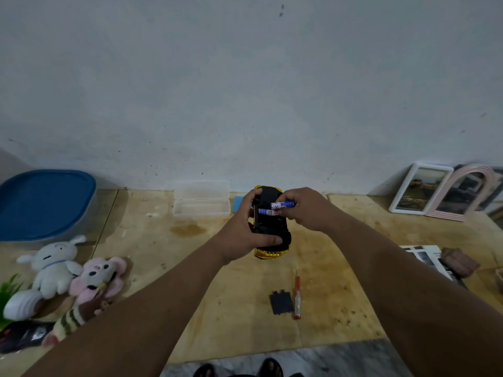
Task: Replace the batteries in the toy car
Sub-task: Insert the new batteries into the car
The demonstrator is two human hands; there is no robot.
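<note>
Right hand [304,210] grip pinches two blue-and-white batteries [281,205] over one upturned toy car [270,227], clasped by left hand [245,235].

You're holding a yellow car [269,253] with a black underside, plus blue-and-white batteries [283,205]; nearby lie a red-handled screwdriver [297,293] and a blue lid [43,202].

Worn plywood tabletop [206,289] bearing black battery cover [282,302], red screwdriver [297,295], clear box [201,207], plush toys [79,270], blue-lidded tub [43,205].

The print on the two blue-and-white batteries [275,208] is too blurred to read.
</note>
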